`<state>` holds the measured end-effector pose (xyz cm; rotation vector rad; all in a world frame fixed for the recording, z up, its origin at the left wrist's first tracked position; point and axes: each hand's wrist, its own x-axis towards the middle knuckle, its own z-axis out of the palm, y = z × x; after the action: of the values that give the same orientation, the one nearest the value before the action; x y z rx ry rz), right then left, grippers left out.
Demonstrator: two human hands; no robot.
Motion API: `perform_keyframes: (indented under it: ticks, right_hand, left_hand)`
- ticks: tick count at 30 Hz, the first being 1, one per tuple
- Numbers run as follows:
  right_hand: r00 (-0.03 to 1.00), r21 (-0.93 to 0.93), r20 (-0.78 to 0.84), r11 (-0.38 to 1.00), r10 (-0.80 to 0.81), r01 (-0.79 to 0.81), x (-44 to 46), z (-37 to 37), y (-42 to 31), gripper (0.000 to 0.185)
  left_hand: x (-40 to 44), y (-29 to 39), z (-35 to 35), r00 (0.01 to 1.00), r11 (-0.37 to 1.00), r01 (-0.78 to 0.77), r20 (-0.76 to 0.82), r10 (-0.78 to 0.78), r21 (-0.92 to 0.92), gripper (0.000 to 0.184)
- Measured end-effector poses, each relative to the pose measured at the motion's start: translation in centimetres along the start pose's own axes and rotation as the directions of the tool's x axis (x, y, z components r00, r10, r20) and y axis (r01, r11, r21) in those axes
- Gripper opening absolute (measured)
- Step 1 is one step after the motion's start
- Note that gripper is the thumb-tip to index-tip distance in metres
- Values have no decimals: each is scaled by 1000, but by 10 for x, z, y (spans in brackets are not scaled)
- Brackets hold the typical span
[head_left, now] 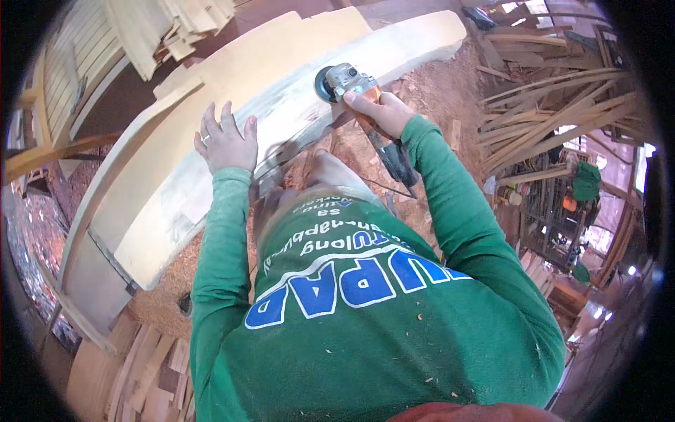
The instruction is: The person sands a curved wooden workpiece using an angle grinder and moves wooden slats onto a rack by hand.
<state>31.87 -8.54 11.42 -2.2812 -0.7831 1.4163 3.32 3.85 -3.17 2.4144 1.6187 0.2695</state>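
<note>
Firmly gripping an orange-and-silver angle grinder (pixel 362 86) in the right hand (pixel 385 116), with fingers closed around the housing and thumb laid along its upper side. Just ahead of that grip, to the left, the silver gear head (pixel 343 74), then the round disc (pixel 323 84) at the white-smeared face of a long curved wooden panel (pixel 285 105); impossible to tell light contact from a slight gap. On the other side of the grip, angled back toward the body, the grinder's black rear end (pixel 397 163). Spreading the left hand (pixel 230 144) wide, holding nothing, palm toward the same panel, fingers over its face from the near edge, well apart from the disc. Farther back along both arms, green sleeves (pixel 464 190) and a green shirt (pixel 422 337) with blue lettering. Beyond the panel's far edge, a pale-yellow curved surface (pixel 246 53). Below, reddish-brown ground (pixel 436 105) littered with shavings. Off right, a heap of bent wooden strips (pixel 555 119); at lower left, loose planks (pixel 148 373); at upper left, slatted woodwork (pixel 84 56).
</note>
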Motion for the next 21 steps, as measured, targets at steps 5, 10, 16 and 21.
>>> perform_keyframes:
  ticks: [5, 10, 16, 21]
  right_hand:
    - [998, 36, -37, 998, 51, -49, 20, -56, 27, 80]
    - [994, 101, -105, 994, 38, -27, 44, -99, 61, 90]
    - [972, 248, -231, 969, 45, 14, 71, -137, 114, 90]
    - [964, 260, -246, 951, -101, 166, 46, -107, 106, 78]
  left_hand:
    - [9, 17, -3, 999, 999, 52, 12, -52, 13, 65]
    - [10, 21, -9, 997, 998, 70, 26, -70, 0, 60]
    - [11, 21, -5, 998, 997, 69, -1, -69, 25, 60]
    - [10, 19, -4, 998, 997, 63, -13, -62, 33, 59]
